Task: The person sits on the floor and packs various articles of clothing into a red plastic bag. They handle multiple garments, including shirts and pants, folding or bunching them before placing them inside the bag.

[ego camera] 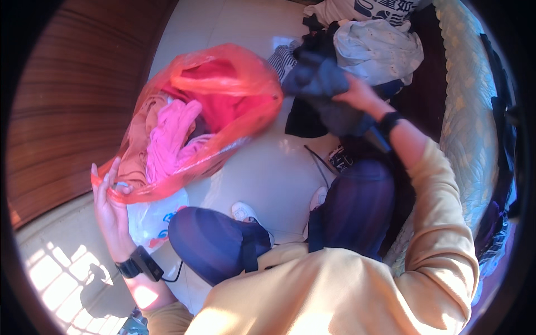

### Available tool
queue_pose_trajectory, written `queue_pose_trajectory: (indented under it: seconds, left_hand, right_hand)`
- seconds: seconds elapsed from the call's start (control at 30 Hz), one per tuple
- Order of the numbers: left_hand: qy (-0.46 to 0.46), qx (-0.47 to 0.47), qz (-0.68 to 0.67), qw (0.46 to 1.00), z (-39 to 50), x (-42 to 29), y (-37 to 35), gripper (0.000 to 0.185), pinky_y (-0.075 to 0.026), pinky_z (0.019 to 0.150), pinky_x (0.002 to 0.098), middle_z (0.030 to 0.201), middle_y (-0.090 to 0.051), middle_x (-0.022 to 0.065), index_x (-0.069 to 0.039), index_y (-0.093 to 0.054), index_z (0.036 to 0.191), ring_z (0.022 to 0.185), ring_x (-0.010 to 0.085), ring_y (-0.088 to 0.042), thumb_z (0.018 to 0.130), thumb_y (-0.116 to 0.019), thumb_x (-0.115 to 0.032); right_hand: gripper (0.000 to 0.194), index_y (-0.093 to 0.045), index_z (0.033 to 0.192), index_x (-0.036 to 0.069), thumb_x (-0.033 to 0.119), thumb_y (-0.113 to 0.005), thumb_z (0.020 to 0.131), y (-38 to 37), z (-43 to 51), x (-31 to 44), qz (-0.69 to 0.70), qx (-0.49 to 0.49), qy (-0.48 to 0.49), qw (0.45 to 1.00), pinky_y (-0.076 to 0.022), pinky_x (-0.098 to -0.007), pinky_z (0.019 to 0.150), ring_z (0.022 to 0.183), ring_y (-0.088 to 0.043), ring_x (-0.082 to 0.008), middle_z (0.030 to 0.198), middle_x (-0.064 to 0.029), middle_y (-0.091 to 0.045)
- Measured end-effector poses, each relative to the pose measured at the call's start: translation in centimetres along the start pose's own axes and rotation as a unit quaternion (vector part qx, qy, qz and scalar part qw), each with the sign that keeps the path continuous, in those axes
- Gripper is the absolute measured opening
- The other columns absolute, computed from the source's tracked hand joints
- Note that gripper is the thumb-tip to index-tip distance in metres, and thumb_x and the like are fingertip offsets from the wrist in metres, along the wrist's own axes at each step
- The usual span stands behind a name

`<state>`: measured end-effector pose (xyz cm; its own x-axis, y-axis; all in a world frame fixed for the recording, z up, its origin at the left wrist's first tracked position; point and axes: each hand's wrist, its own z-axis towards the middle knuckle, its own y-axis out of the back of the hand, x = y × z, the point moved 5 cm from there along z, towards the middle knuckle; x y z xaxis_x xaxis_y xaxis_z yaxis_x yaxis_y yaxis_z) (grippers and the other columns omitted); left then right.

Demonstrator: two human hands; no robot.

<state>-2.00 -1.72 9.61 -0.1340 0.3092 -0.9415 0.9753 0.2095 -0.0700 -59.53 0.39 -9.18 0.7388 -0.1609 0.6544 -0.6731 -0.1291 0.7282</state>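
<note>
My left hand (109,188) grips the near left rim of a red plastic bag (251,125), its fingers hooked through the edge. The bag's wide mouth shows pink cloth (171,134), brown-orange cloth (136,146) and deep red cloth (220,109) inside. Over on the right, my right hand (358,94) holds a dark blue-grey garment (320,79), which is blurred. Under and around this garment lie black cloth (305,119) and a striped black-and-white cloth (283,60). A whitish bundled cloth (379,50) rests just beyond my right hand.
A brown wooden panel (83,83) stands at the left. A white plastic bag (157,217) lies on the tiled floor by my left knee. At the right is a bed edge with a pale quilted cover (469,125). A pale printed sack (368,10) sits at the top.
</note>
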Motion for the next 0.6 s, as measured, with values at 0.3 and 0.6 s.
queue_pose_trajectory:
  seconds: [0.3, 0.6]
  left_hand:
    - [0.004, 0.042, 0.023, 0.999, 0.0, 0.1, -0.2, 0.061, -0.053, 0.063, 0.0293, 0.132, -0.049, 0.0253, -0.016, -0.012, 0.151, 0.046, 0.0058, -0.038, 0.098, -0.041, -0.012]
    - [0.033, 0.092, -0.016, 0.995, 0.2, -0.2, -0.5, 0.065, -0.054, 0.054, 0.0269, 0.12, -0.056, 0.0214, -0.016, -0.008, 0.151, 0.044, 0.0069, -0.044, 0.096, -0.042, -0.011]
  right_hand:
    - [0.04, -0.063, 0.113, 0.002, 0.008, -0.076, 0.076, 20.6, -4.5, 16.4, 0.169, -0.172, 0.045, 0.97, -0.0494, -0.0292, 0.087, 0.096, -0.062, -0.012, 0.106, -0.0062, -0.067]
    - [0.038, -0.062, 0.114, -0.001, 0.012, -0.071, 0.079, 21.1, -3.7, 36.0, 0.43, -0.143, 0.274, 0.848, -0.0492, -0.0302, 0.087, 0.095, -0.062, -0.0159, 0.106, -0.009, -0.067]
